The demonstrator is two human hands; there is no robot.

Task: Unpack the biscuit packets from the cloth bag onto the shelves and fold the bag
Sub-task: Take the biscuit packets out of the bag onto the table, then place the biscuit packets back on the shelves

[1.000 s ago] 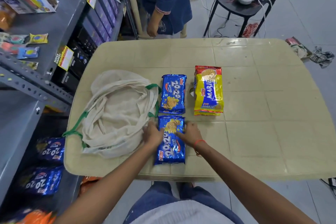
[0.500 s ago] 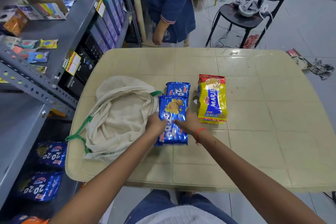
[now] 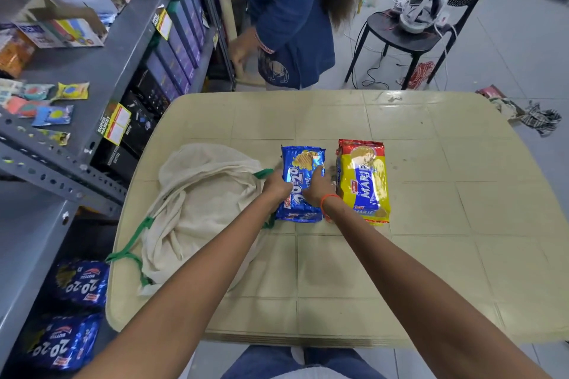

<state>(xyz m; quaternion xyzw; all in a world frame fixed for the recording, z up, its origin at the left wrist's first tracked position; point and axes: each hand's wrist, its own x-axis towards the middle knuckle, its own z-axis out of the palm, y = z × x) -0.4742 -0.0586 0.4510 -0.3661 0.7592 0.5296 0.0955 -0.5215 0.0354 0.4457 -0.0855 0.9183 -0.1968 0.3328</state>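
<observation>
Blue packets (image 3: 303, 183) stacked mid-table (image 3: 431, 224), left hand (image 3: 277, 186) and right hand (image 3: 317, 188) clasping the pile, yellow packet (image 3: 365, 181) beside. Bag (image 3: 200, 203) slumped left. Looks like gathering; next, carry to shelves (image 3: 70, 77).

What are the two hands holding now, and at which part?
Both hands hold the blue 20-20 packet: the left hand at its left long edge, the right hand on its top face near the right edge.
</observation>
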